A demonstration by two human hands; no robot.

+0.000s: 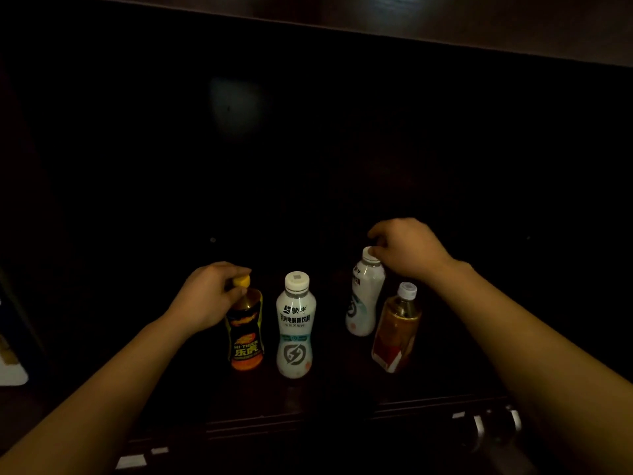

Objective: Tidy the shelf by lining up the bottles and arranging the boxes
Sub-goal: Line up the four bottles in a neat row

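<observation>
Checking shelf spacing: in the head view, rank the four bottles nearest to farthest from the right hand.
1. Rear white bottle, in the right hand.
2. Amber tea bottle, front right.
3. Front white bottle, centre.
4. Yellow-capped bottle, far left.

Left hand and right hand, forearms bare.

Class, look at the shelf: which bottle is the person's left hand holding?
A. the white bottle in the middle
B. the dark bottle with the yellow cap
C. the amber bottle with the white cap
B: the left hand grips the yellow-capped bottle just under its cap; the middle white bottle and the amber bottle stand untouched.
</observation>
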